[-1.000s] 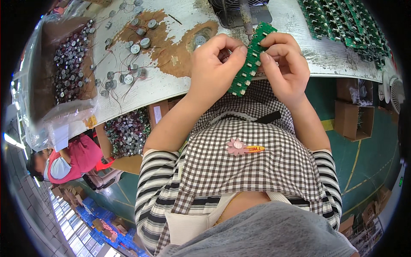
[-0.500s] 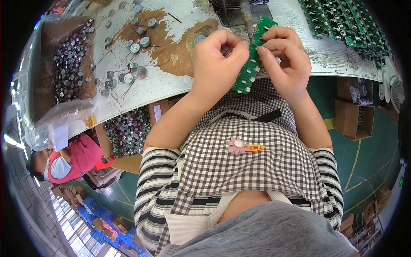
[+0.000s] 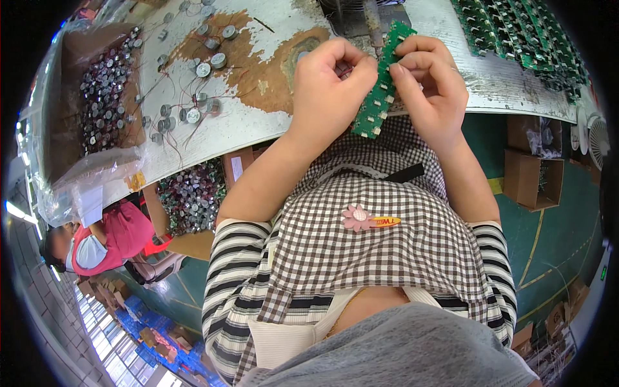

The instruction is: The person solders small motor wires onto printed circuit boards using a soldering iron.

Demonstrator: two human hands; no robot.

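A long narrow green circuit board [image 3: 380, 97] with small white parts is held upright over the edge of the worn white worktable [image 3: 258, 122]. My left hand [image 3: 329, 80] pinches its left side near the middle. My right hand [image 3: 429, 84] grips its right side, fingers curled over the upper part. Both hands touch the board and almost meet across it. The board's middle is hidden by my fingers.
Small round silver parts with thin wires [image 3: 187, 109] lie scattered on the table's left. A box [image 3: 97, 97] full of them sits further left. Rows of green boards [image 3: 516, 32] lie at top right. Cardboard boxes [image 3: 532, 171] stand on the green floor. Another person [image 3: 97, 245] sits at left.
Both hands and the board have shifted slightly up and away from my body, toward the table. The grip on the board is unchanged.
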